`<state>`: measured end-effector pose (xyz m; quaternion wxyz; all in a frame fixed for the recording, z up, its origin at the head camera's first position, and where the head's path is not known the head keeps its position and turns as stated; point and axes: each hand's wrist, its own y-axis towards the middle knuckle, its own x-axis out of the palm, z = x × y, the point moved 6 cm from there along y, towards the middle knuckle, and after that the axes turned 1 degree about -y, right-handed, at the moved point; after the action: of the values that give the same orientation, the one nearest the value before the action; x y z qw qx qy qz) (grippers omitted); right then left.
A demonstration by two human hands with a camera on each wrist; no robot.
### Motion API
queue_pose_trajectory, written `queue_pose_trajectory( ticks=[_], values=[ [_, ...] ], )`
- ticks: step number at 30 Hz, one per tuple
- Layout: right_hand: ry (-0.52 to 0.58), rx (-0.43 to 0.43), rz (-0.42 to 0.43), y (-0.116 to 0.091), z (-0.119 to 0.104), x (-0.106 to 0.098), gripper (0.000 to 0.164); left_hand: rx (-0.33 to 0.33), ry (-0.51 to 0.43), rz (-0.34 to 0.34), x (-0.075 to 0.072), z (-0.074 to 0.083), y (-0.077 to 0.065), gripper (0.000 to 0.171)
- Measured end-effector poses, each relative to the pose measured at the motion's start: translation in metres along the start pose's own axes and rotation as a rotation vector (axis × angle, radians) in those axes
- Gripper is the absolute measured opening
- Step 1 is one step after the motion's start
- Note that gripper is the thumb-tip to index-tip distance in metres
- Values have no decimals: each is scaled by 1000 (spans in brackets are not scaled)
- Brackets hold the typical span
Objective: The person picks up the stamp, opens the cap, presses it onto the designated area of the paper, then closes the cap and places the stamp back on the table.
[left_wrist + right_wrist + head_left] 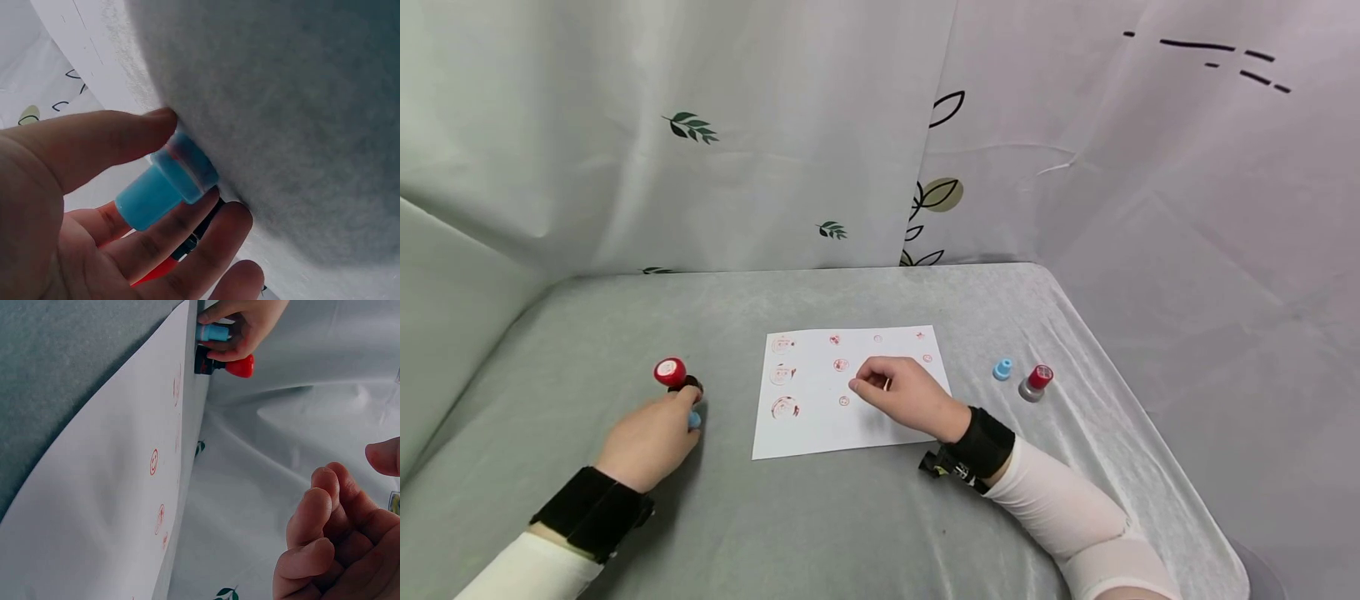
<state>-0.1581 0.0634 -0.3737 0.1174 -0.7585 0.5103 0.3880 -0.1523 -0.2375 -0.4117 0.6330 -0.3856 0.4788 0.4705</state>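
Observation:
My left hand (651, 437) is low over the table at the left, thumb and fingers round a small light-blue stamp (159, 184). Its wider end faces the cloth, as the left wrist view shows. Right beside it stands a larger stamp with a red knob (670, 372) and a black base, partly behind the fingers. Above the white paper (805, 437) hovers my right hand (910, 396), its fingers loosely curled around nothing. Red stamped prints (154, 462) run in columns on the sheet: large round ones at the left, smaller ones toward the right.
To the right of the paper stand another light-blue stamp (1002, 369) and a red-and-silver stamp (1036, 382). A grey cloth (850, 525) covers the table. Pale curtains with leaf prints (790, 167) hang behind its far edge and along the sides.

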Motion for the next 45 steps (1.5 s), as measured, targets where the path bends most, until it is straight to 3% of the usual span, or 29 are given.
queue_pose_trajectory(
  ticks=[5,11,14,19,22,28,33,38,45],
  values=[
    [2,7,-1,0,1,0,20,-1,31,16,1,4,-2,54],
    [0,14,-1,0,2,-2,17,38,76,137,-9,17,-10,55],
    [-4,19,5,1,3,-3,16,63,95,193,-16,29,-13,54],
    [9,24,27,2,5,-8,15,167,102,292,-25,61,-10,52],
    [14,15,39,3,6,-10,14,221,84,282,-23,82,-3,51],
    [7,-1,66,3,5,-15,14,292,26,178,-10,128,14,49],
    [20,0,75,3,5,-18,14,374,-46,206,-7,156,18,44],
    [21,6,79,5,6,-20,14,411,-92,213,-4,165,17,43],
    [19,23,82,7,10,-21,14,401,-80,193,-3,161,22,46]
  ],
)
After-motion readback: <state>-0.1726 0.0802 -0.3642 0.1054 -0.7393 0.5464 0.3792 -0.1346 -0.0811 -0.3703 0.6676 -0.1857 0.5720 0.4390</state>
